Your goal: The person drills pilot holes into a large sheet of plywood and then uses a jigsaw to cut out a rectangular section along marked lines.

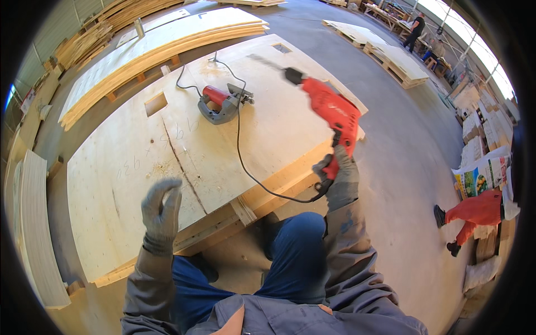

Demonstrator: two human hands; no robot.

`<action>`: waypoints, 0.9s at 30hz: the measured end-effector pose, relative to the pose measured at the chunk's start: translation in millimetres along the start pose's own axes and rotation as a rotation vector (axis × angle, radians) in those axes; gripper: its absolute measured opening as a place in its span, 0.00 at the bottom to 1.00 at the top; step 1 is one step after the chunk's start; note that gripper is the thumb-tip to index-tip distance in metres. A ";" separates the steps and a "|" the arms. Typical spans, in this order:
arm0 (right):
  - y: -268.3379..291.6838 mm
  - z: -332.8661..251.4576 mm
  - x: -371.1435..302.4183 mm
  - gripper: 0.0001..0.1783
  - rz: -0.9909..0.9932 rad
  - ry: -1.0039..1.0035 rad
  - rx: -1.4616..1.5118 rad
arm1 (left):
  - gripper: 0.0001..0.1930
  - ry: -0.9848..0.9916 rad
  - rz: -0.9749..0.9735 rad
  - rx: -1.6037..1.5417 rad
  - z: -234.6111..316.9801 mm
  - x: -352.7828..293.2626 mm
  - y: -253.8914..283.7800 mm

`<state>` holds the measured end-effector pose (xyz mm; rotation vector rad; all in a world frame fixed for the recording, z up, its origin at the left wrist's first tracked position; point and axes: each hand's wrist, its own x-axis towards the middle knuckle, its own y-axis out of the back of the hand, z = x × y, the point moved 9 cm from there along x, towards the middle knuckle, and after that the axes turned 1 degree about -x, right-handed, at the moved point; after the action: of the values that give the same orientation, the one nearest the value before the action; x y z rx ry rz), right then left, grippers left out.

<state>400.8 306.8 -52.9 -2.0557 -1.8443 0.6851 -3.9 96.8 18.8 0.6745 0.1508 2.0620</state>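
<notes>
My right hand (pixel 343 180), in a grey glove, is wrapped round the handle of a red corded power drill (pixel 338 114). The drill is raised over the right side of a plywood stack (pixel 218 162), its long bit (pixel 266 62) blurred and pointing up and left. Gloved as well, my left hand (pixel 161 209) hovers above the near left part of the top sheet, empty, with the thumb apart from the curved fingers. On that sheet lies a red and grey jigsaw (pixel 219 105). Beyond it is a rectangular cutout (pixel 156 104); a smaller cutout (pixel 282 48) is near the far corner.
A dark cord (pixel 240 151) runs across the sheet to the drill's handle. Another plywood stack (pixel 167 42) stands behind on the left, and pallets of sheets (pixel 393 61) far right. At right, a person in red trousers (pixel 474 215) is partly visible; another person (pixel 414 32) stands farther back.
</notes>
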 end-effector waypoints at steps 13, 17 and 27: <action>97.2 78.7 198.6 0.20 0.221 -0.064 0.334 | 0.07 0.656 -0.075 -0.134 -210.6 -86.1 -11.7; 104.5 84.6 234.6 0.21 0.198 -0.091 0.354 | 0.22 0.659 -0.234 -0.184 -209.2 -35.6 -72.9; 108.4 106.4 289.1 0.19 0.263 -0.078 0.334 | 0.39 0.958 -0.304 -0.417 -230.8 69.7 -255.2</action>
<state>454.8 567.3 -242.2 -2.0830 -1.3904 1.0741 38.0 331.7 -238.8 -0.5897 0.3265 1.8700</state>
